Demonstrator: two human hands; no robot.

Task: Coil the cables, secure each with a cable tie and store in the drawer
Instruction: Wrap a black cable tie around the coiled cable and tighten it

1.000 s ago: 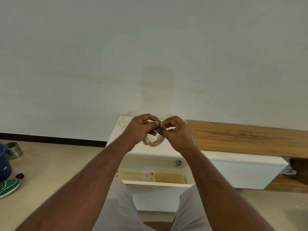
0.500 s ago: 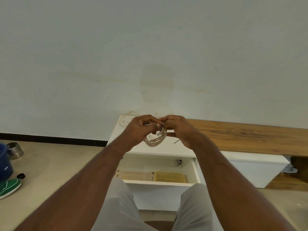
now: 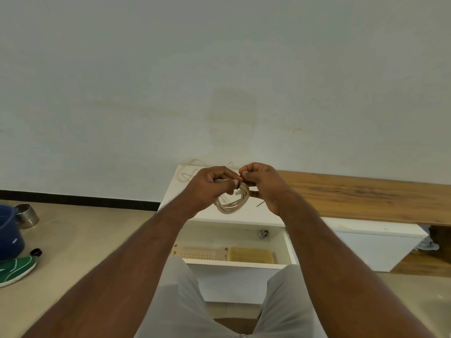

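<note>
A coiled cream cable [image 3: 230, 205] hangs between my hands above the white cabinet top [image 3: 258, 214]. My left hand [image 3: 207, 187] grips the top of the coil, thumb pressed across the loops. My right hand [image 3: 262, 185] pinches something small at the coil's upper right; a thin dark cable tie tail [image 3: 260, 204] pokes out below that hand. A loose cream cable [image 3: 188, 170] lies uncoiled on the cabinet top by the wall. Below, the white drawer [image 3: 234, 263] stands open.
Inside the drawer lie a pale perforated piece [image 3: 202, 252] and a yellow block [image 3: 251, 254]. A wooden bench top [image 3: 361, 196] runs to the right. On the floor at left are a steel bowl [image 3: 25, 214], a blue pot [image 3: 8, 234] and a green shoe [image 3: 17, 269].
My hands have parted slightly and the coil now hangs more in the open between them. My right hand has shifted a little right and up, still pinching at the coil's top.
</note>
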